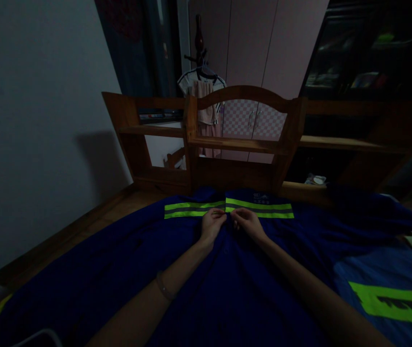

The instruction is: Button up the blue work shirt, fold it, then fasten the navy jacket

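A dark blue work jacket lies spread out below me, its front opening running down the middle. Across its chest go yellow-green reflective strips with a grey band. Pinched fingers of my left hand hold the jacket's front edge where the left strip ends. Just to the right, my right hand is closed in a pinch at the opposite front edge. The fingertips nearly meet, and the dim light hides any small fastener between them. A bracelet circles my left forearm.
Beyond the jacket stands a wooden headboard with open shelves. To the right lies a lighter blue cloth with a yellow-green panel. A white wall rises at left, and a white cable curves at bottom left.
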Available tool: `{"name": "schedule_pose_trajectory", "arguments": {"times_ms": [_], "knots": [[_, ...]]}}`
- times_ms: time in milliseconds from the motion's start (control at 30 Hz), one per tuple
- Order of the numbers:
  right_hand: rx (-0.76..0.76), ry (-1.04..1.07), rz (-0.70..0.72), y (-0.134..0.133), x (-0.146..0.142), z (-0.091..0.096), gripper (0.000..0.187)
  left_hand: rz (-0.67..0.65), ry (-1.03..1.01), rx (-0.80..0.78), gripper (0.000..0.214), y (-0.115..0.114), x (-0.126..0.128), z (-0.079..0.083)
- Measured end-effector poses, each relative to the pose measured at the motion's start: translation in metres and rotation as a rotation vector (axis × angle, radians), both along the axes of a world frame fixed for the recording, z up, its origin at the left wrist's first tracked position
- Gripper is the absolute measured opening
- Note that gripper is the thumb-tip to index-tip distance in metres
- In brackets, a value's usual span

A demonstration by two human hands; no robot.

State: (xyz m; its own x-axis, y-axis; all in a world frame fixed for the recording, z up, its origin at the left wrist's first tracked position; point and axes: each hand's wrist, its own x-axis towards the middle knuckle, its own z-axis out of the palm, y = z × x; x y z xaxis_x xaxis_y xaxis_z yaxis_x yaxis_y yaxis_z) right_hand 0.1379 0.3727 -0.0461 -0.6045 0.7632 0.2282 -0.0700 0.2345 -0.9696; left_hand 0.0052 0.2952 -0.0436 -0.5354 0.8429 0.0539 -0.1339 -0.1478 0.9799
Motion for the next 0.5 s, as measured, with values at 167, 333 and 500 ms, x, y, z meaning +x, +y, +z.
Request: {"name": "schedule_pose_trajectory", "arguments": {"times_ms": [167,333,500], "knots": [[-0.05,0.035,0.024,0.002,0.0,-0.001,0.04,-0.005,0.167,0.078,0.025,0.001,-0.001,-0.002],[-0.115,0.043,0.049,0.002,0.002,0.005,0.041,-0.043,0.379,0.166,0.021,-0.003,0.0,0.003],[-0.152,0.044,0.062,0.002,0.005,0.011,0.038,-0.016,0.602,0.168,0.029,-0.009,0.004,0.015]]}}
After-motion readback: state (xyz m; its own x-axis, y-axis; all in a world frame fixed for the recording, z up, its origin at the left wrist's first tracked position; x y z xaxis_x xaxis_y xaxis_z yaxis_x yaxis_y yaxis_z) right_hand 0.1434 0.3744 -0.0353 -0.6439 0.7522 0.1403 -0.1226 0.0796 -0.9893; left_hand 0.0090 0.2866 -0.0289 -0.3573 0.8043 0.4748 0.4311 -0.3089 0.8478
